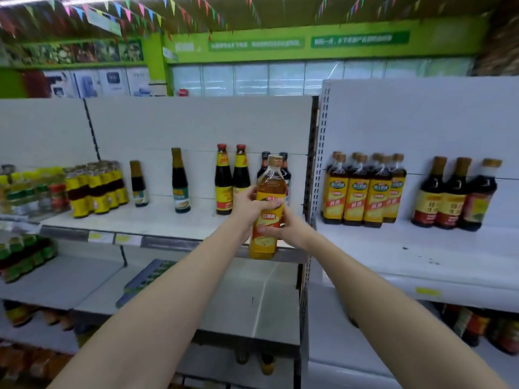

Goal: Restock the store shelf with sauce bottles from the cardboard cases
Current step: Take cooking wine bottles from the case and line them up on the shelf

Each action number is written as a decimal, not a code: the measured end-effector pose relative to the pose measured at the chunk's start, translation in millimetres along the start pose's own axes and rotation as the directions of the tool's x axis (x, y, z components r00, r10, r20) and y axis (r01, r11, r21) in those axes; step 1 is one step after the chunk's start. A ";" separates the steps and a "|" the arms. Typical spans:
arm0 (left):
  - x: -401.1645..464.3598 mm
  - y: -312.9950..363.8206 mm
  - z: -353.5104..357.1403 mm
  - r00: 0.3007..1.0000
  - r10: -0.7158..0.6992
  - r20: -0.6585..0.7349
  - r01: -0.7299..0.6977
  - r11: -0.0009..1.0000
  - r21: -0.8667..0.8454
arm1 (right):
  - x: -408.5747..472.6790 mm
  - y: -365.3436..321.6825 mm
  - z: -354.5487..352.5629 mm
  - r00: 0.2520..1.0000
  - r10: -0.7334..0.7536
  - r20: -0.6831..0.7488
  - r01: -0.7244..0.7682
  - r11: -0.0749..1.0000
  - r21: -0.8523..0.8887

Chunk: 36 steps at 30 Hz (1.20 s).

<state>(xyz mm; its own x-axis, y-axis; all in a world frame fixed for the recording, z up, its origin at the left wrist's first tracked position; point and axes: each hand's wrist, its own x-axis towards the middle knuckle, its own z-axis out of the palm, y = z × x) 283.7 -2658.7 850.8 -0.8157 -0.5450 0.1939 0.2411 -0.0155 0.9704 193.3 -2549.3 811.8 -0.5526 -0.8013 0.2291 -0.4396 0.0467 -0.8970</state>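
Both hands, left (248, 204) and right (286, 230), grip the upright amber sauce bottle (268, 217) between them before the shelf (157, 220).

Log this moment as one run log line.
step: shelving | held: amber bottle, upright | left hand: grips it | right hand: grips it | spot: before shelf | released: no

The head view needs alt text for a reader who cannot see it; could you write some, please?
Both hands, left hand and right hand, hold an upright amber sauce bottle at the front edge of a white store shelf. Dark sauce bottles stand behind it.
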 end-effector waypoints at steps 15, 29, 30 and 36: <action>73.9 -57.7 203.3 0.959 -0.123 0.255 0.101 0.990 0.096 | -38.5 91.9 -207.0 0.959 0.191 -0.209 -0.215 0.972 -0.097; 102.7 -125.1 337.7 0.954 -0.018 0.299 -0.001 0.998 0.063 | -83.2 172.2 -300.4 0.845 0.122 -0.520 -0.168 0.985 -0.042; 103.1 -128.5 341.8 0.959 -0.002 0.284 -0.020 0.997 0.074 | -83.6 174.7 -304.2 0.843 0.120 -0.524 -0.173 0.984 -0.052; 111.2 -136.3 352.9 0.974 0.061 0.219 -0.087 0.990 0.110 | -78.0 182.1 -317.2 0.841 0.113 -0.530 -0.171 0.983 -0.062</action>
<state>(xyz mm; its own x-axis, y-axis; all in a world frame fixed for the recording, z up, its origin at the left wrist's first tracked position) -25.4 -2421.3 790.9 -0.8950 -0.3477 0.2795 0.2515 0.1241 0.9599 -68.3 -2289.1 750.5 -0.8893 -0.3522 0.2918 -0.3817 0.2201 -0.8977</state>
